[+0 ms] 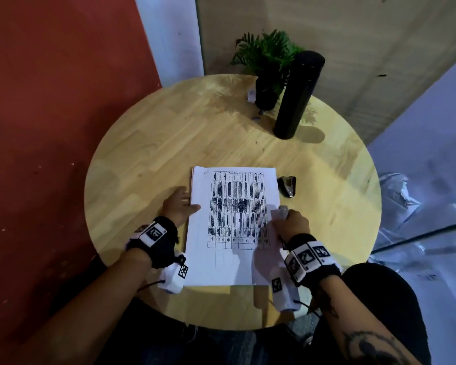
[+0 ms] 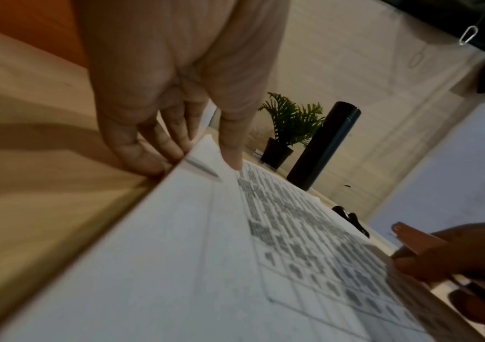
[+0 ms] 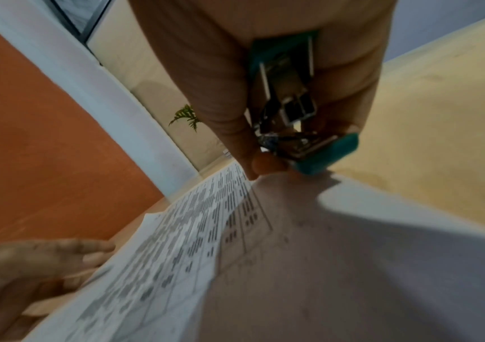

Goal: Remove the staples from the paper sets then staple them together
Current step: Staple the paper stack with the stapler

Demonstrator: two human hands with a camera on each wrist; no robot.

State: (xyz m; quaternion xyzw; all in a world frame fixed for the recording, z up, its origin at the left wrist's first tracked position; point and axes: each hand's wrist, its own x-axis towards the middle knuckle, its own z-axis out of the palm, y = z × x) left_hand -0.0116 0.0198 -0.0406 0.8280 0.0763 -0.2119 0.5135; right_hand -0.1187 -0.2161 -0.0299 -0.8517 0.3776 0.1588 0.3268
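A white stack of paper point(image 1: 232, 225) with a printed table lies on the round wooden table point(image 1: 156, 143). My left hand point(image 1: 184, 202) sits at the stack's left edge, its thumb lying on the top sheet and its straight fingers point(image 2: 159, 159) against the side of the stack point(image 2: 176, 266). My right hand point(image 1: 291, 221) grips a teal stapler point(image 3: 290, 97) at the right edge of the paper point(image 3: 308, 266), its teal nose point(image 3: 327, 153) touching the sheet. A black staple remover point(image 1: 287, 186) lies on the table just right of the stack's far corner.
A tall black cylinder flask point(image 1: 298, 96) and a small potted fern point(image 1: 266, 61) stand at the table's far side, with a small white item point(image 1: 251, 94) beside the pot. A red wall is on the left. My legs are under the table's near edge.
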